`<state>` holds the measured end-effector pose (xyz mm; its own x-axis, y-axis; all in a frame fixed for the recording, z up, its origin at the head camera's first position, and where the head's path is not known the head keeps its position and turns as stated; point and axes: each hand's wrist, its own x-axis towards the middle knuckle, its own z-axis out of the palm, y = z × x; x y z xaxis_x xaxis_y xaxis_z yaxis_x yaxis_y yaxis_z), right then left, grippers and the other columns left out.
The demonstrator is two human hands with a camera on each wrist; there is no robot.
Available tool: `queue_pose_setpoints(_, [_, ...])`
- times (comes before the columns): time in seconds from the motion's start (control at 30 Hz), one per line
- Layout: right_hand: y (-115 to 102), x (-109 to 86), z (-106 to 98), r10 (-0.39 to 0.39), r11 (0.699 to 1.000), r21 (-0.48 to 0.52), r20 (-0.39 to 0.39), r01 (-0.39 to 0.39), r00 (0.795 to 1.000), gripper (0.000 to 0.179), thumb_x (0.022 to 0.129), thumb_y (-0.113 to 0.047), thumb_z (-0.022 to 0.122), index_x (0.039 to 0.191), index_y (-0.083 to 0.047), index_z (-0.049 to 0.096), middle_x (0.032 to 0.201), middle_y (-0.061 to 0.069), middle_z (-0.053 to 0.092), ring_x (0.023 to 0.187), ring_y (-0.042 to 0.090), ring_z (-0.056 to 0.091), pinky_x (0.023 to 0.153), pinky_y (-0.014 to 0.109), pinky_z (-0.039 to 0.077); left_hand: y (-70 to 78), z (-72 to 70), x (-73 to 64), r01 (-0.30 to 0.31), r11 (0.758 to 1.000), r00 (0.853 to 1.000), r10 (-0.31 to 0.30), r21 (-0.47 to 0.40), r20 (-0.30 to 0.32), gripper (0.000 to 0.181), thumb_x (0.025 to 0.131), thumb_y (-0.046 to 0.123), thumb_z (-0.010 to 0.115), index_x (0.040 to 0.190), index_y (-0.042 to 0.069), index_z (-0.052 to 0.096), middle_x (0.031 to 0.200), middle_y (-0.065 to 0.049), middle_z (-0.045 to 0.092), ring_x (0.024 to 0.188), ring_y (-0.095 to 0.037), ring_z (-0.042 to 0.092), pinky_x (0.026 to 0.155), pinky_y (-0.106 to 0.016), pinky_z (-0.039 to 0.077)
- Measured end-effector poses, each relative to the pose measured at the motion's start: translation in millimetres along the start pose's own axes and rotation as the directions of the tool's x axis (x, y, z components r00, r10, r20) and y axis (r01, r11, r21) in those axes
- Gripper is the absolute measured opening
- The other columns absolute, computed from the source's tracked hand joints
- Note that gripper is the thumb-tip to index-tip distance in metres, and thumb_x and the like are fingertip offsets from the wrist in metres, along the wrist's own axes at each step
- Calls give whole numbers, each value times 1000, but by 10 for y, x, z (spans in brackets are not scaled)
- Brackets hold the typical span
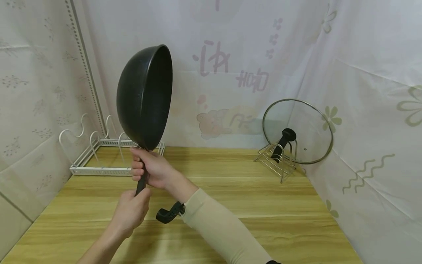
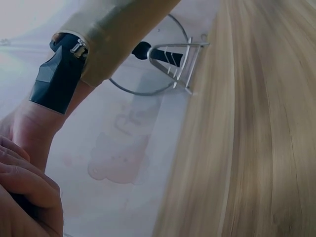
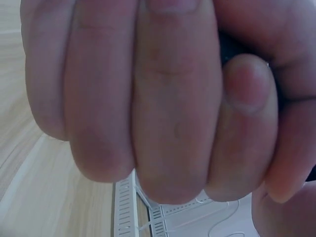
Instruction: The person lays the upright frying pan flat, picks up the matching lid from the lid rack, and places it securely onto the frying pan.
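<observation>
A black wok (image 1: 135,95) is held up above the table, bowl uppermost and its open side turned to the right in the head view. Its dark handle (image 1: 141,184) points down. My right hand (image 1: 155,168) grips that handle just under the bowl, thumb lying up near the rim. Lower down, my left hand (image 1: 131,212) wraps round the handle's end. Curled fingers (image 3: 170,98) of the right hand fill the right wrist view, hiding most of the handle. In the left wrist view, the left hand (image 2: 29,197) shows only at the lower left corner.
A white metal rack (image 1: 102,171) with curved wire dividers stands at the back left, partly behind the wok. At the back right, a glass lid (image 1: 310,132) with a black handle leans in a wire stand (image 1: 280,165). Patterned curtains (image 1: 224,33) enclose the wooden table (image 1: 263,220).
</observation>
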<state>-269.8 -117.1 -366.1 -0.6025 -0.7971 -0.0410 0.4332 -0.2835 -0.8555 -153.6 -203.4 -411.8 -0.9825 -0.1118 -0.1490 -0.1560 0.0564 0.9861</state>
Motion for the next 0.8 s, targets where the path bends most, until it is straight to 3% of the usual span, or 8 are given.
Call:
queue_pose_setpoints(0.6, [-45, -103, -109, -50, 997, 61, 68, 46, 996, 53, 119, -31, 40, 67, -25, 38, 59, -14, 36, 49, 1, 39, 54, 17, 35, 52, 95, -26, -1, 997, 991, 11, -77, 134, 52, 105, 13, 50, 57, 15, 31, 47, 11, 30, 38, -3, 21, 36, -20, 21])
queue_pose_setpoints(0.8, [-59, -144, -151, -73, 989, 133, 101, 59, 992, 53, 118, -29, 38, 65, -26, 43, 60, -14, 37, 49, -1, 40, 53, 12, 36, 70, 103, -15, -9, 991, 971, 41, -135, 234, 52, 106, 14, 49, 60, 13, 25, 47, 13, 31, 38, -3, 23, 35, -23, 18])
